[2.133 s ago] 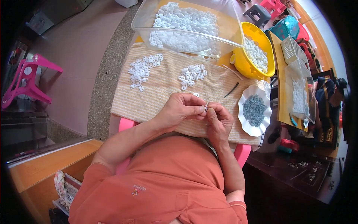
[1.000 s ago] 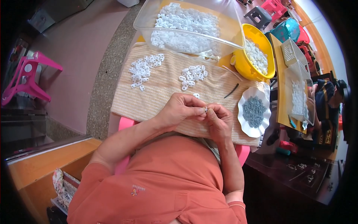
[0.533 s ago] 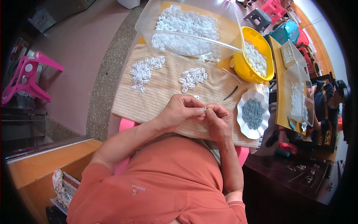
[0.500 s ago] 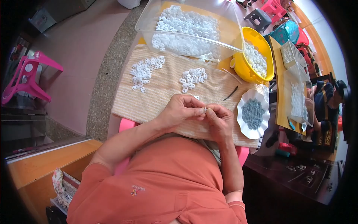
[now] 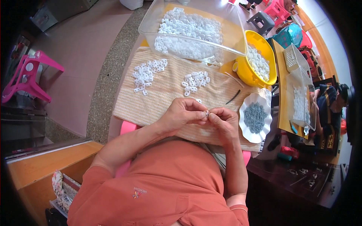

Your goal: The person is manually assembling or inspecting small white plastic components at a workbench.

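Observation:
Over the towel's near edge, my left hand (image 5: 180, 115) and my right hand (image 5: 223, 121) meet fingertip to fingertip. Both are closed in a pinch on one small whitish piece (image 5: 207, 113), mostly covered by thumbs and fingers. Just beyond them a lone white plastic piece (image 5: 198, 101) lies on the striped beige towel (image 5: 166, 86). Farther off are a small pile of white oval two-holed plastic pieces (image 5: 195, 81) and, to its left, a pile of similar white pieces (image 5: 145, 74). Right of my right hand, a white scalloped dish (image 5: 244, 130) holds many thin grey metal parts (image 5: 255, 117).
A clear plastic bin (image 5: 147, 41) of white pieces stands at the back, beside a yellow bucket (image 5: 272, 56) of more. A dark thin tool (image 5: 233, 96) lies near the dish. At right, another person (image 5: 327, 101) sits by a table; a pink stool (image 5: 32, 77) stands left.
My hands keep their pinch on the small piece, with only slight finger movement. The whole view has shifted a little; the piles look the same.

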The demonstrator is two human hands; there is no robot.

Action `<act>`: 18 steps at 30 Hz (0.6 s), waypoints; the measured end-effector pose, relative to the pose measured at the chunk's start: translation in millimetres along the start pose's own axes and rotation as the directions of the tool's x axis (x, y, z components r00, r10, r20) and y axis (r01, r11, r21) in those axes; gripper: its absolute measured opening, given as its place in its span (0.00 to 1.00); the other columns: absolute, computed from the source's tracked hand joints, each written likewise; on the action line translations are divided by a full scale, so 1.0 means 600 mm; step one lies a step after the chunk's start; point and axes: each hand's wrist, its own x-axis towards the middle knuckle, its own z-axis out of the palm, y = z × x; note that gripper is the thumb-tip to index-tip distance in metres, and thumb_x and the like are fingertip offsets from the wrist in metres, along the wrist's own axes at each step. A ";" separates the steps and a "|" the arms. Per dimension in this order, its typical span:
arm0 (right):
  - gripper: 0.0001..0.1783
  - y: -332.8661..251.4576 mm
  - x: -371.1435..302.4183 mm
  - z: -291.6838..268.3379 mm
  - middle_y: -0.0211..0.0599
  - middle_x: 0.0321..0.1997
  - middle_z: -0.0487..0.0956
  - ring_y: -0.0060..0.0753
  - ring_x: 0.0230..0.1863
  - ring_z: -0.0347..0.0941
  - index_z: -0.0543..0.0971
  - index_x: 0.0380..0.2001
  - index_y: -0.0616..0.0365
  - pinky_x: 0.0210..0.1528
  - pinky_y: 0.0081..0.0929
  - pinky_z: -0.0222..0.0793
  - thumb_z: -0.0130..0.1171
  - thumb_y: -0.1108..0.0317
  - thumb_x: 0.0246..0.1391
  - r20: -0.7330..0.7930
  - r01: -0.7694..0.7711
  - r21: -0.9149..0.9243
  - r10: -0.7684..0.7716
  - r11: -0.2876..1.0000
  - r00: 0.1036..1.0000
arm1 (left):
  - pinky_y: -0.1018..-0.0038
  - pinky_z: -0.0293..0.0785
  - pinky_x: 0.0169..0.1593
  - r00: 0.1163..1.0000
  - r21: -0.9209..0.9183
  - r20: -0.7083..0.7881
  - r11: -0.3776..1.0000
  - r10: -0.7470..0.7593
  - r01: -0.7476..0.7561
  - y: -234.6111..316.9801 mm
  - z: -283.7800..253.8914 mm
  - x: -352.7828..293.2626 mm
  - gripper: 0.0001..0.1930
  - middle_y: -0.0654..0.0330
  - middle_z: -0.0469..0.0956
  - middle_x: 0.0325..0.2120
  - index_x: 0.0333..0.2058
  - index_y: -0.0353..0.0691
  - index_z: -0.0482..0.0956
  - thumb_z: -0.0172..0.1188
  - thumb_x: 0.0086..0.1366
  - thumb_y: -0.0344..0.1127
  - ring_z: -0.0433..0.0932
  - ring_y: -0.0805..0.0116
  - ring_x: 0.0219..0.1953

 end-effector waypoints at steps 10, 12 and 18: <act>0.11 -0.062 0.080 -0.009 0.37 0.25 0.80 0.22 0.26 0.75 0.81 0.34 0.67 0.29 0.21 0.69 0.59 0.69 0.53 -0.048 0.193 -0.481 -0.245 0.855 0.968 | 0.74 0.80 0.41 0.998 -0.069 -0.056 0.998 0.001 -0.005 0.007 -0.006 0.000 0.08 0.58 0.80 0.33 0.38 0.33 0.78 0.61 0.60 0.25 0.80 0.71 0.34; 0.11 -0.061 0.109 -0.011 0.32 0.22 0.77 0.15 0.21 0.71 0.79 0.36 0.69 0.23 0.18 0.67 0.60 0.70 0.55 0.069 0.354 -0.712 -0.441 0.607 0.895 | 0.73 0.80 0.41 0.998 -0.078 -0.054 0.997 0.009 -0.014 0.003 -0.009 0.003 0.08 0.58 0.80 0.32 0.38 0.33 0.78 0.61 0.60 0.25 0.80 0.70 0.34; 0.13 -0.058 0.157 0.008 0.43 0.32 0.78 0.43 0.36 0.76 0.80 0.38 0.61 0.39 0.35 0.69 0.60 0.68 0.49 0.153 0.293 -0.916 -0.438 0.273 0.886 | 0.72 0.80 0.41 0.997 -0.076 -0.077 0.997 0.009 -0.015 0.006 -0.012 0.004 0.08 0.58 0.79 0.31 0.38 0.32 0.78 0.61 0.59 0.24 0.80 0.70 0.33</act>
